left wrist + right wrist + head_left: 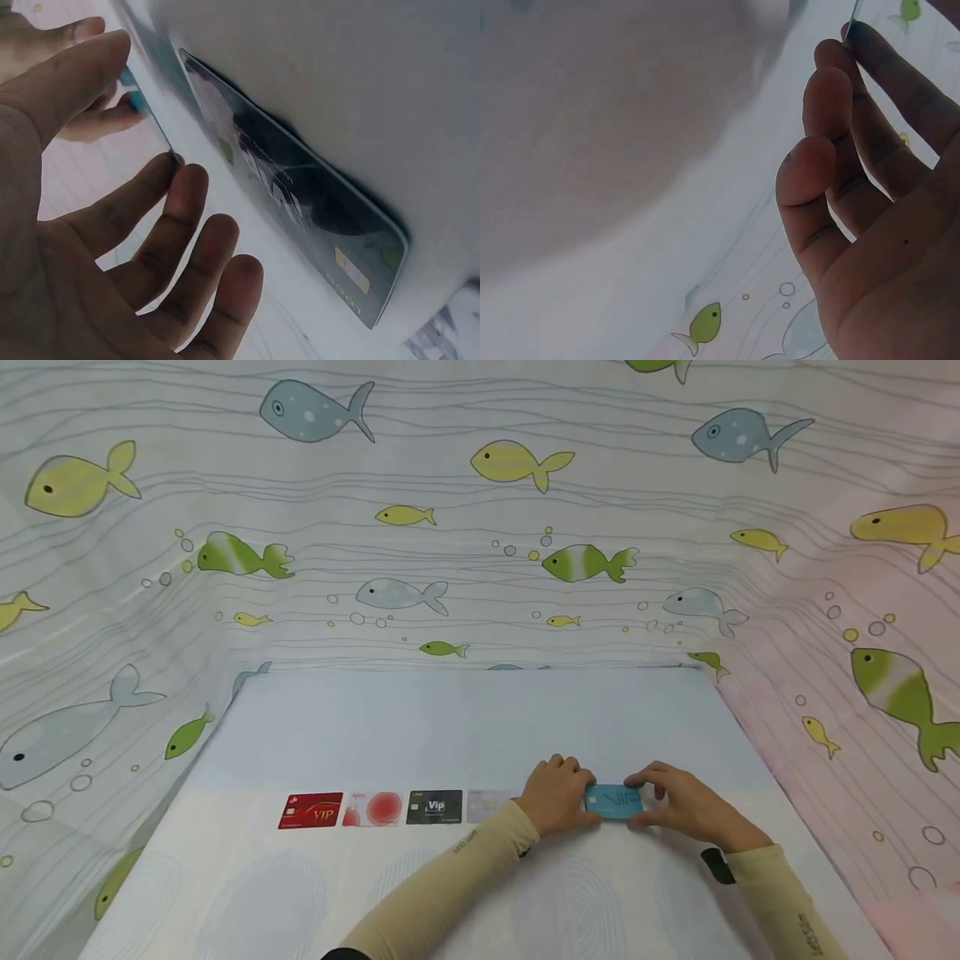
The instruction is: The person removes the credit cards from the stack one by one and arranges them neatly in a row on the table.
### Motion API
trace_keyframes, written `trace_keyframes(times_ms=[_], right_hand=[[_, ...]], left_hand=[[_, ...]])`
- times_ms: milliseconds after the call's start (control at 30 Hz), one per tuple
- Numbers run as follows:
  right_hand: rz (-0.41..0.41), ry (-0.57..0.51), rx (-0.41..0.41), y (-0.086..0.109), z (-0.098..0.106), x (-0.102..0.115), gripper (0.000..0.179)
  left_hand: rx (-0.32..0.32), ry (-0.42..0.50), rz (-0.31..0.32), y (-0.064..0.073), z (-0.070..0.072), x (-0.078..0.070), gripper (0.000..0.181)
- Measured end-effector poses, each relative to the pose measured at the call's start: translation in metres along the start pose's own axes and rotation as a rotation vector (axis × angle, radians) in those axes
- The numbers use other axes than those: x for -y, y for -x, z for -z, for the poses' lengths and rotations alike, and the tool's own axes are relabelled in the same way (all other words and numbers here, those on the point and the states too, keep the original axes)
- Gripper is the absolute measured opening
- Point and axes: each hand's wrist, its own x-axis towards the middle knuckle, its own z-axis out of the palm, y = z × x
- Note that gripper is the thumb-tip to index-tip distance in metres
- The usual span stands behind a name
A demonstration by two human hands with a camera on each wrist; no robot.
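Observation:
A light blue VIP card [613,802] is held level between two hands at the right of the row. My left hand [553,795] pinches its left end, fingers at the far edge and thumb at the near edge. At the opposite end, my right hand [686,806] pinches it the same way. Only the card's thin edge [853,19] shows in the right wrist view. Below the left hand [142,225], a shiny card with a chip [300,195] lies on the table in the left wrist view. Whether the blue card touches the table, I cannot tell.
Left of the hands, a red VIP card [311,811], a white card with a red circle [382,808], a black Vip card [434,807] and a pale card [487,805] lie in a row on the white table [360,718]. My left forearm partly covers the pale one. Fish-patterned sheeting [480,543] surrounds the table.

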Motion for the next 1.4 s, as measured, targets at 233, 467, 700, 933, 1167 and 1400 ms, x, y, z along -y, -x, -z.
trace_keyframes(times_ms=[233, 467, 700, 933, 1167, 1400], right_hand=[[-0.042, 0.014, 0.022, -0.0026, -0.0001, 0.0046, 0.055], [-0.044, 0.058, 0.022, -0.0060, -0.0015, 0.0050, 0.054], [-0.045, 0.074, 0.026, -0.0072, -0.0045, 0.0027, 0.054], [-0.027, 0.093, 0.026, -0.0076, -0.0074, -0.0006, 0.055], [0.010, 0.112, 0.020, -0.0072, -0.0053, 0.0018, 0.054], [-0.010, 0.111, 0.037, -0.0069, -0.0045, 0.0033, 0.053]], left_hand=[[0.047, -0.029, 0.004, -0.0029, -0.0012, -0.0008, 0.050], [0.058, -0.065, 0.012, -0.0060, -0.0044, -0.0019, 0.049], [0.071, -0.084, 0.009, -0.0070, -0.0015, -0.0030, 0.048], [0.047, -0.085, 0.000, -0.0068, -0.0032, -0.0017, 0.047], [0.053, -0.084, 0.005, -0.0076, -0.0043, -0.0004, 0.049], [0.089, -0.090, 0.004, -0.0071, -0.0030, -0.0019, 0.053]])
